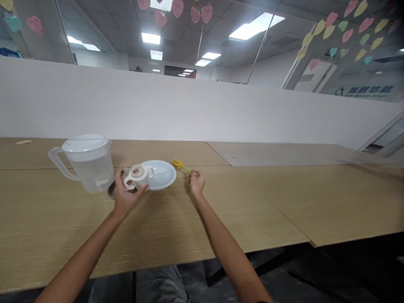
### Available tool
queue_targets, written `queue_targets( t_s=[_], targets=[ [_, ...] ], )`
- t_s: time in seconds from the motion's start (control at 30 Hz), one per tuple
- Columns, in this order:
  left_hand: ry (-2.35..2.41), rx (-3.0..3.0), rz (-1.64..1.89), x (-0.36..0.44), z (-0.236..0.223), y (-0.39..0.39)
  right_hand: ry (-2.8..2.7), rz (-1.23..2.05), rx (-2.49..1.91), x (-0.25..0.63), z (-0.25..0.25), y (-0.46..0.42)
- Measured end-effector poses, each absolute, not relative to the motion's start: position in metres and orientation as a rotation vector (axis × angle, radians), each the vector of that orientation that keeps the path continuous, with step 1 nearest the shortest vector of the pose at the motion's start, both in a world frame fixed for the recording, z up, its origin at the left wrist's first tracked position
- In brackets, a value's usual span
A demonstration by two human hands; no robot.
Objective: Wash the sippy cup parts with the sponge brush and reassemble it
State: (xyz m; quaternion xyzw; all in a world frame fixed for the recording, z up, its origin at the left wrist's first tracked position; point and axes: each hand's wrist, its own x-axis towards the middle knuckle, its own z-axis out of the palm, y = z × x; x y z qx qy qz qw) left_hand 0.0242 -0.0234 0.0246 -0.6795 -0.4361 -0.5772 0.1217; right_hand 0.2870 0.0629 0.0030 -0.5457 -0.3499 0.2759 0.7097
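1. Pale wood-grain desktops (pixel 240 202) run across the room in front of a white partition (pixel 202 113), and a thin sliver of light wood (pixel 23 142) lies near the far left edge.
2. Furthest left among the wares stands a clear plastic pitcher (pixel 93 176), smooth and faintly frosted, with a white lid (pixel 84 143) and a looped handle pointing left.
3. Just right of the pitcher, a steel dish (pixel 111 192) shows only a glossy curved rim, the rest hidden behind the hand and what it carries.
4. The person's left hand (pixel 126 198) wraps closely around a white ceramic cup (pixel 143 177), holding it tilted above the dish, its ring handle facing the person.
5. Beyond the cup sits a white glazed plate (pixel 166 174), round and shallow. The cup overlaps it in this view, so whether they touch cannot be told.
6. A yellow sponge brush (pixel 181 166) lies just past the plate's right rim. Its thin green stem slants up and left, with the spongy head pointing away from the person.
7. The right hand (pixel 196 183) is far nearer the brush than the left, its fingers closed in a narrow pinch on the stem's lower end, which they hide.
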Motion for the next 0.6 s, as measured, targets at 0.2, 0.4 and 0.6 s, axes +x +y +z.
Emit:
queue_targets(
  t_s=[0.2,0.4,0.6],
  targets=[
    [-0.919,-2.224,-1.428,0.044,0.003,-0.037,-1.144,0.492,-1.499,0.284,-0.004,0.059],
    [-1.223,-2.622,-1.393,0.058,0.001,-0.048,-1.534,0.327,-1.875,0.28,-0.004,0.054],
    [-1.525,-2.657,-1.372,0.055,0.01,-0.046,-1.809,0.187,-1.989,0.278,-0.002,0.048]
  ],
)
